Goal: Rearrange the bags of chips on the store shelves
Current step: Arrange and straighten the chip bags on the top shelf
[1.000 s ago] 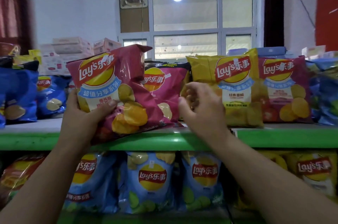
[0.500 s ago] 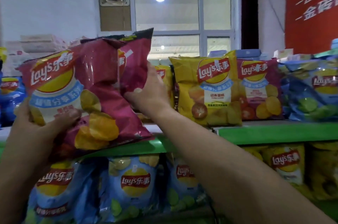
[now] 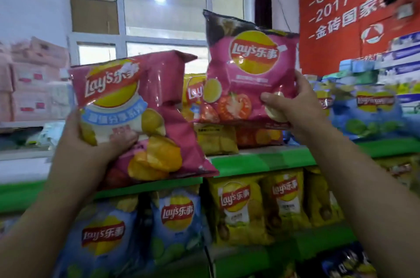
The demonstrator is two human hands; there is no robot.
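Observation:
My left hand (image 3: 95, 141) grips the lower left of a large pink Lay's bag (image 3: 145, 107), held tilted above the green top shelf (image 3: 261, 161). A smaller pink tomato Lay's bag (image 3: 247, 73) is lifted in the air, and my right hand (image 3: 293, 102) pinches its lower right corner. Behind the two bags, a yellow bag (image 3: 216, 139) and a red-pink bag (image 3: 259, 136) stand on the top shelf, mostly hidden.
Blue bags (image 3: 177, 221) and yellow bags (image 3: 238, 207) fill the lower shelf. More blue bags (image 3: 372, 114) sit on the top shelf at right. A red banner (image 3: 354, 11) hangs on the right wall; pink boxes (image 3: 31, 77) are stacked at left by the window (image 3: 163, 5).
My right hand has pulled the smaller pink bag off the shelf and raised it to the right. The left hand keeps the large pink bag; the view has turned right.

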